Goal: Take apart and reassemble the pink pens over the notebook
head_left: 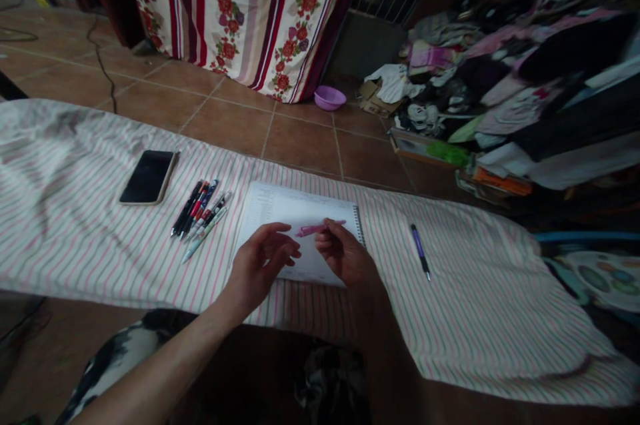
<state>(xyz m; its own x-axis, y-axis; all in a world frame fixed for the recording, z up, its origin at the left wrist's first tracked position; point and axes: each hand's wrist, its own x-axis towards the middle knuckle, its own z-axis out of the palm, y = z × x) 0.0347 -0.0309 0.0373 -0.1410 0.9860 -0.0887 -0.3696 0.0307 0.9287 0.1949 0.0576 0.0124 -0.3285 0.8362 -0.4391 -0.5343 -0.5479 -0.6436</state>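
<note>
Pinched between the thumb and fingers of my right hand (343, 251) is a pink pen (309, 230), lying roughly level above a spiral notebook (290, 201). My left hand (265, 251) hovers over the notebook's left part, fingers curved and apart, holding nothing; its fingertips are a little short of the pen's end. The notebook lies open on a striped cloth, its wire binding on the right. Several pens (200, 211) lie side by side in a group to the left. A single purple pen (419, 248) rests on the cloth to the right.
A phone (149, 177) lies dark-screened at the left of the striped cloth (475, 305). Beyond the table are a floral curtain (250, 18), a purple basin (330, 98) on the tiled floor and a heap of clothes (465, 71). A blue-rimmed object (580, 237) stands by the right edge.
</note>
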